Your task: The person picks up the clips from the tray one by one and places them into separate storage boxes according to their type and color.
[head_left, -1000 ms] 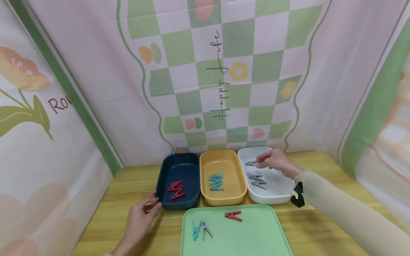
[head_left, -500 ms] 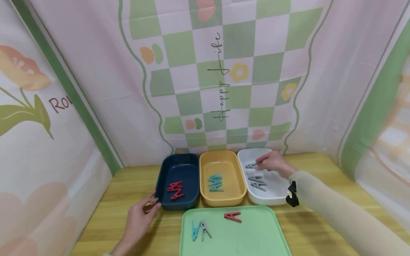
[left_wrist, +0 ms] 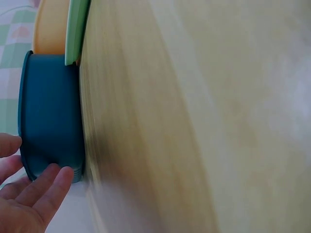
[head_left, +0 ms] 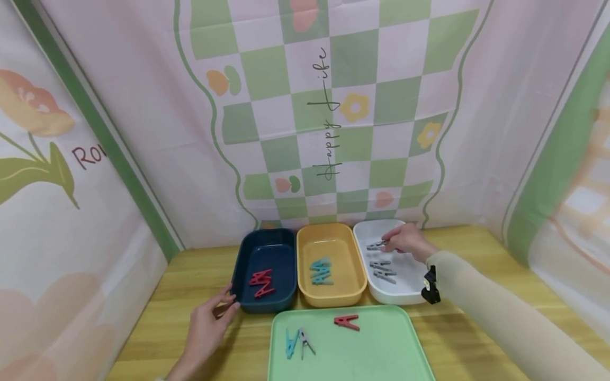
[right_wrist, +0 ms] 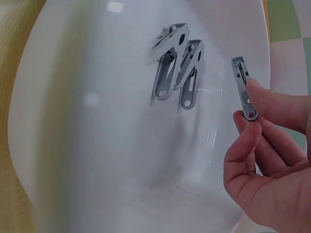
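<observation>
In the head view, my right hand (head_left: 411, 242) pinches a grey clothespin (head_left: 376, 245) inside the white bin (head_left: 414, 293), near its far end. The right wrist view shows this clothespin (right_wrist: 242, 85) between thumb and fingers. Two more grey clothespins (right_wrist: 171, 63) lie on the bin floor beside it. At the near left corner of the dark blue bin (head_left: 267, 307), fingers of my left hand (head_left: 206, 324) touch the outside. In the left wrist view, those fairly straight fingers (left_wrist: 54, 191) rest against the bin's wall. Red clothespins (head_left: 261, 283) lie in that bin.
A yellow bin (head_left: 332, 301) with blue clothespins (head_left: 321, 271) stands between the other two bins. In front is a green tray (head_left: 371, 360) bearing a red clothespin (head_left: 347, 321), a blue clothespin (head_left: 291, 344) and a grey clothespin (head_left: 306, 341). A printed curtain (head_left: 352, 174) hangs behind the wooden table (head_left: 200, 270).
My right wrist has shifted slightly left, while the hand still pinches the grey clothespin over the white bin. The left hand stays at the dark blue bin.
</observation>
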Available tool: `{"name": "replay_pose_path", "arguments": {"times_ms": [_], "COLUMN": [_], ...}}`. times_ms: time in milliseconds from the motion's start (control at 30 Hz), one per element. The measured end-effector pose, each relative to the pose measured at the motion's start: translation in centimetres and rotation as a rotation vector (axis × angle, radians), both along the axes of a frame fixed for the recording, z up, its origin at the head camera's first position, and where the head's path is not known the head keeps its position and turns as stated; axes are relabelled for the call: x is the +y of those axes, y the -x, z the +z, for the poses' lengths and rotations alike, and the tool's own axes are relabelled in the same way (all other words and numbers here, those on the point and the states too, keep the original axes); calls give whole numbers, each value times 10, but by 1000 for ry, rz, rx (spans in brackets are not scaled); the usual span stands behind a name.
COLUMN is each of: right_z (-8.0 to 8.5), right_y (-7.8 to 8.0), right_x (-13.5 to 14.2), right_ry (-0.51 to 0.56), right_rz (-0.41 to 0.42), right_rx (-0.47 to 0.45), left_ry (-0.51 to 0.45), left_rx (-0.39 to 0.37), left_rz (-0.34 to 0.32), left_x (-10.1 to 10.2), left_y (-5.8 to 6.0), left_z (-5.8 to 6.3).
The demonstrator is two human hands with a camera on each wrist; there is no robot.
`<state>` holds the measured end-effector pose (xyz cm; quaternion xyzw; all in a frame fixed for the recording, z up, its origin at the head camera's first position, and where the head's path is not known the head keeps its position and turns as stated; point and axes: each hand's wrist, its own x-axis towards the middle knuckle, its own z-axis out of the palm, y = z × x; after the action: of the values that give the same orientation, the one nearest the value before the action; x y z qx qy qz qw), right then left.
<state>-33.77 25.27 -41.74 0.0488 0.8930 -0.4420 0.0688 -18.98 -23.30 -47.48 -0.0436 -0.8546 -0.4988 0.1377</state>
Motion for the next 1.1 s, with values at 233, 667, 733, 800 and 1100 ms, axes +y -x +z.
{"name": "replay_pose_path", "arguments": {"times_ms": [233, 667, 733, 800, 1100], "right_z": [0, -4, -3, -1, 14], "right_y": [0, 1, -1, -3, -13], "right_x": [-1, 0, 0, 0, -3], "right_ry": [-17, -19, -30, -34, -63], "right_rz": [-17, 19, 26, 27, 65], "right_rx": [-7, -60, -86, -102, -32], "left_ry": [1, 20, 17, 14, 9], "left_rx": [20, 24, 17, 10, 17], "left_rz": [-1, 3, 4, 7, 15], "left_x": [0, 1, 1, 2, 2], "left_y": [0, 0, 0, 0, -1], "left_z": [-1, 0, 0, 0, 0]}}
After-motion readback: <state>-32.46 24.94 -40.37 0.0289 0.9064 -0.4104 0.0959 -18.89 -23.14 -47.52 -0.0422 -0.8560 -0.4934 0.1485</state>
